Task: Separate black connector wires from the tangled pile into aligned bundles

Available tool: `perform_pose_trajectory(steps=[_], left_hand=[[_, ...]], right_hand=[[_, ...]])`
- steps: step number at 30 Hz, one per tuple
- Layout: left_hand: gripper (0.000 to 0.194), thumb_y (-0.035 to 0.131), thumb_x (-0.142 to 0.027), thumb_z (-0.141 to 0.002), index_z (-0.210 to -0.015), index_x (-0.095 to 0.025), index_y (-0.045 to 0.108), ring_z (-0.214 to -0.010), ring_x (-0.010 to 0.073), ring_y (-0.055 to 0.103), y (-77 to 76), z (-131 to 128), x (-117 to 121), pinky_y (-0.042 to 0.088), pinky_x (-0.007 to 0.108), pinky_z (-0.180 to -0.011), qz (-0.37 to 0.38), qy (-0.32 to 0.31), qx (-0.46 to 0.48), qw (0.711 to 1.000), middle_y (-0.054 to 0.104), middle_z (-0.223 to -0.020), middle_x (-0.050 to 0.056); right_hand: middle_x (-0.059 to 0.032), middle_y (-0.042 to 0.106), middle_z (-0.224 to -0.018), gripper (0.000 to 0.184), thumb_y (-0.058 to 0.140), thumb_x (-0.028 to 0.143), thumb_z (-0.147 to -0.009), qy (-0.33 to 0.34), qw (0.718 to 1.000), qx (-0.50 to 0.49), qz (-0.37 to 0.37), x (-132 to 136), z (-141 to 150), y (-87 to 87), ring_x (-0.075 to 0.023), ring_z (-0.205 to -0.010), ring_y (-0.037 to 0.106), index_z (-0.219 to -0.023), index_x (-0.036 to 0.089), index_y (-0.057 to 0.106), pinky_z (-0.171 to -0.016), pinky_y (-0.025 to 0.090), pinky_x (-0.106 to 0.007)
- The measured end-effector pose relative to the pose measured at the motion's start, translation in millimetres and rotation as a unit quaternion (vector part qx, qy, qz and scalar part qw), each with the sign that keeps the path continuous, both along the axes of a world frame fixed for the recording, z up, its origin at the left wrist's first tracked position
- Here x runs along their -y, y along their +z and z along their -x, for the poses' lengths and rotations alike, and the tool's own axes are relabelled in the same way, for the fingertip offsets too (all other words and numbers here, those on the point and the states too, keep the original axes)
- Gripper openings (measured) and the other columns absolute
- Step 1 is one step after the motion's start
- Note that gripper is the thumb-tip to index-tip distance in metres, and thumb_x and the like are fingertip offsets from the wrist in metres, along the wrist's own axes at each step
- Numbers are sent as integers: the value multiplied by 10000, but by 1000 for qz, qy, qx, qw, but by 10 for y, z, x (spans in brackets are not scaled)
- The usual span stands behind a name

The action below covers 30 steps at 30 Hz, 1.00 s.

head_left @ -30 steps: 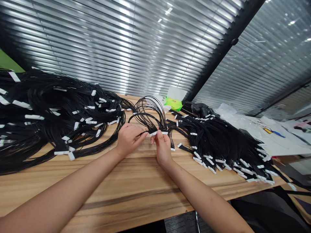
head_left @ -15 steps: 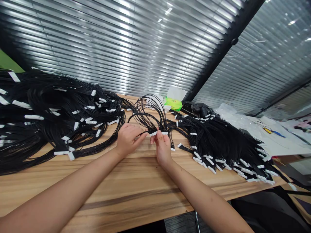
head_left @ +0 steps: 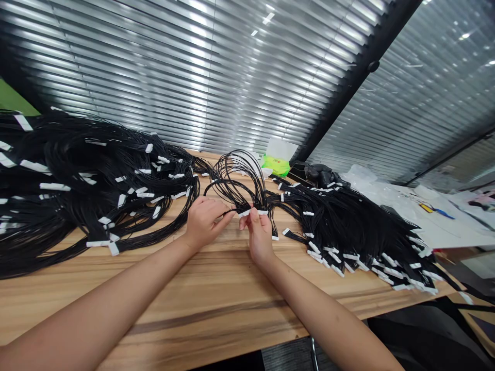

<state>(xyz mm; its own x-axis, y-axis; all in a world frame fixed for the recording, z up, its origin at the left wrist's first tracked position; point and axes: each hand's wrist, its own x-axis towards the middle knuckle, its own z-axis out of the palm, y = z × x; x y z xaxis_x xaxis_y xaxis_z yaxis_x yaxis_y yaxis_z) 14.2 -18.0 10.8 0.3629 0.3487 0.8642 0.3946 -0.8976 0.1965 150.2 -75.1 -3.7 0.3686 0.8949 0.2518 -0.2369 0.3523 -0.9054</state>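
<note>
Between my hands, a bundle of thin black wires loops up off the table and ends in a long white connector. My right hand pinches that connector, its thumb across the front. Closed just to the left, my left hand grips black wires where they run toward the connector's left end; its fingertips are partly hidden. Both hands are a little above the wooden table.
At left lies a large heap of black wire harnesses with white connectors. A second pile of harnesses spreads at right. Behind the hands stand a green tissue pack and blinds. Clear plastic bags lie at the back right.
</note>
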Motion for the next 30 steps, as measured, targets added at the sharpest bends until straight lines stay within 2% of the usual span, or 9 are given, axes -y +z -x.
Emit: perform_pose_trajectory(steps=[9, 19, 30], left_hand=[[229, 525, -286, -918, -748, -180, 634, -620, 138, 586, 0, -4, 4, 348, 307, -655, -3, -3, 1, 1000, 637, -603, 2], [276, 499, -305, -933, -717, -183, 620, -637, 143, 536, 0, 3, -22, 352, 300, -687, -38, 38, -17, 998, 619, -625, 3], [301, 481, -312, -942, -710, -184, 624, -603, 134, 536, 3, 12, -17, 352, 294, -654, -50, 32, -25, 998, 608, -591, 0]], right_hand=[[47, 533, -551, 319, 587, 511, -834, -5, 1000, 4, -1, -5, -6, -21, -115, -525, 463, -843, 194, 618, -584, 398, -266], [40, 496, -531, 407, 544, 494, -863, -38, 995, 94, -21, 22, -38, 23, -109, -530, 443, -584, 199, 522, -622, 386, -275], [43, 493, -531, 386, 521, 499, -876, -38, 994, 99, -30, 31, -41, 5, -114, -527, 439, -638, 197, 559, -616, 373, -279]])
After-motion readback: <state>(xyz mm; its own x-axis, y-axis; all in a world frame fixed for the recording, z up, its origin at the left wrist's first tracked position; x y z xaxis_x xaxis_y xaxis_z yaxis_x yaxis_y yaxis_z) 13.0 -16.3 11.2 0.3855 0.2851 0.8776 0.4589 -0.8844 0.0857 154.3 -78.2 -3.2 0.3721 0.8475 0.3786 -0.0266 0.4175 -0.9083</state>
